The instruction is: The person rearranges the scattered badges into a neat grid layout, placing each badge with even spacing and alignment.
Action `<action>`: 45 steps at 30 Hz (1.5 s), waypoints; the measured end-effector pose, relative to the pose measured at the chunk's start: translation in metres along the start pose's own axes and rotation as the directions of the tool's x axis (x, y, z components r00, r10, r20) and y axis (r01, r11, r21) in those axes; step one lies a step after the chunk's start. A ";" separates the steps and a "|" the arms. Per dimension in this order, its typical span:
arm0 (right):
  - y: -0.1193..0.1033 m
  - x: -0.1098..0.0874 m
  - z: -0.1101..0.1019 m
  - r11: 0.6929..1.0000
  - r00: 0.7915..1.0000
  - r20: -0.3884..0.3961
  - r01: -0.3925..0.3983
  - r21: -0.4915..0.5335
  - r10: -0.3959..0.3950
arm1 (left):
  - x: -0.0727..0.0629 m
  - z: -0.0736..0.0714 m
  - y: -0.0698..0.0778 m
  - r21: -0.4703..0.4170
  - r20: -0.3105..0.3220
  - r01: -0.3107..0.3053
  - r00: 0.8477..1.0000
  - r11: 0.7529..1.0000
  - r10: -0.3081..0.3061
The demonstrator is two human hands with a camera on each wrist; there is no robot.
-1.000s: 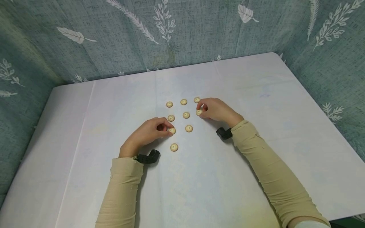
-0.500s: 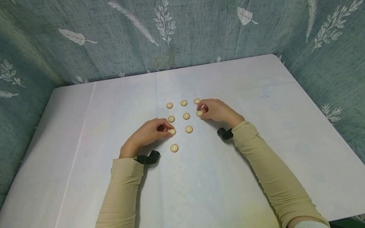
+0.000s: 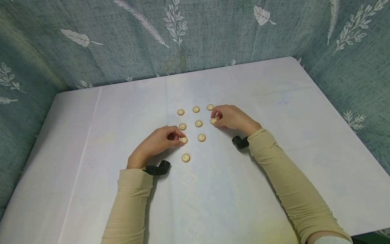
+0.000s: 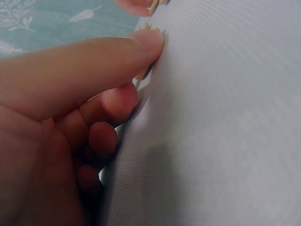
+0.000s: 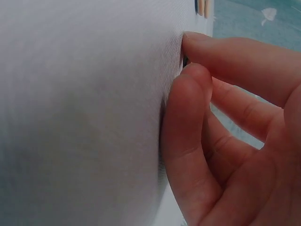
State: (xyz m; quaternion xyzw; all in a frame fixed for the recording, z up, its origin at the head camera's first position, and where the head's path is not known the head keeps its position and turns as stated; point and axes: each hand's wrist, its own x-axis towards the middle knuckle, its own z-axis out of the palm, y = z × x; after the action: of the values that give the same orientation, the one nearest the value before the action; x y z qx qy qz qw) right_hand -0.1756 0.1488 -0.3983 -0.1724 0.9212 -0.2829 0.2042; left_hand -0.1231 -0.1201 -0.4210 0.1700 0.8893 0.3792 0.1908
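Note:
Several round, pale wooden buttons lie flat on the white-covered table in rough rows. My left hand [image 3: 159,141] holds the left button of the near row [image 3: 184,140] at its edge between thumb and index finger. Just in front of it, closer to me, lies a lone button [image 3: 186,158]. My right hand [image 3: 234,117] pinches the right button of the middle row [image 3: 213,121], its fingertips right at the tabletop. In the left wrist view, the thumb [image 4: 117,56] mostly hides the held button. Fingers [image 5: 188,103] cover most of the other one in the right wrist view.
Three buttons form the far row, with its middle button [image 3: 196,109] between the hands' reach. Beside the left hand's button lies another near-row button [image 3: 201,137]. A green leaf-patterned curtain [image 3: 207,37] stands behind the table [image 3: 274,189]. Black wrist cameras [image 3: 159,168] sit at both cuffs.

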 end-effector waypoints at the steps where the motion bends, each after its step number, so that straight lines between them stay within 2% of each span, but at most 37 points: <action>1: 0.000 0.000 0.000 1.000 1.000 0.001 -0.001 0.001 0.001 | 0.000 0.000 0.000 0.001 -0.001 -0.001 1.000 1.000 0.001; 22: 0.001 0.000 0.000 1.000 1.000 -0.008 0.006 0.018 -0.006 | 0.000 0.000 0.000 0.008 -0.001 -0.015 1.000 1.000 0.015; 45: 0.000 -0.002 -0.002 1.000 1.000 0.000 0.021 0.017 -0.021 | 0.000 0.000 0.002 0.003 0.000 -0.003 1.000 1.000 0.003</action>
State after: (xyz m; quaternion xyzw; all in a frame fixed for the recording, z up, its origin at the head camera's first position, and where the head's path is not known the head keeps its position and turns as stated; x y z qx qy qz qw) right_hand -0.1743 0.1507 -0.3966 -0.1805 0.9169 -0.2927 0.2027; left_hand -0.1229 -0.1190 -0.4198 0.1714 0.8897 0.3782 0.1900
